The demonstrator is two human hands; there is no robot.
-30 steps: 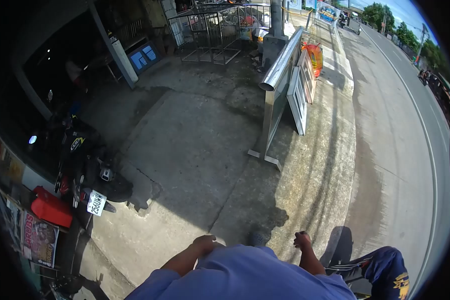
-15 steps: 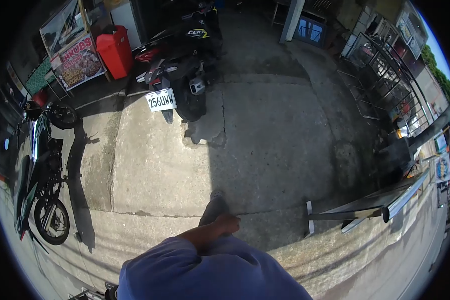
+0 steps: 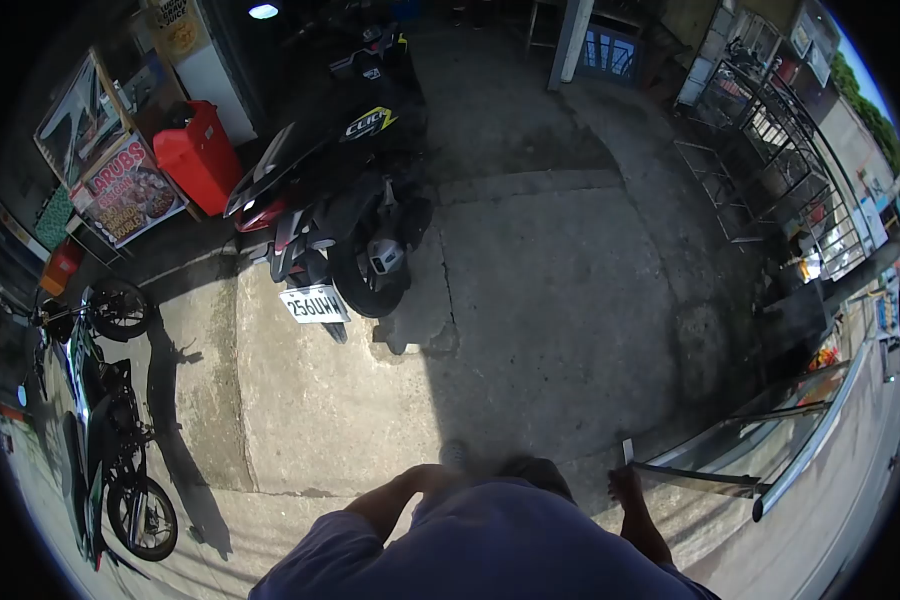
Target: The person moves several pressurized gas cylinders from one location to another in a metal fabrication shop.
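I look down over my blue shirt [image 3: 490, 545] at a concrete forecourt [image 3: 530, 290]. My left hand [image 3: 432, 477] hangs in front of my body at the lower middle, fingers loosely curled, holding nothing that I can see. My right hand [image 3: 627, 487] swings low at the right, close to the foot of a steel-framed panel [image 3: 770, 455], and looks empty. A black scooter [image 3: 340, 190] with a white number plate [image 3: 312, 303] stands ahead to the left, a few steps from my hands.
A second motorcycle [image 3: 100, 420] is parked at the far left. A red bin [image 3: 195, 155] and a food poster board [image 3: 125, 195] stand by the shopfront. Metal racks [image 3: 770, 150] line the right side, with a post [image 3: 570, 45] at the top.
My view has swung left from the road to the shopfront. The scooter has come nearer and lower in view. My right hand has come back into sight at the lower right.
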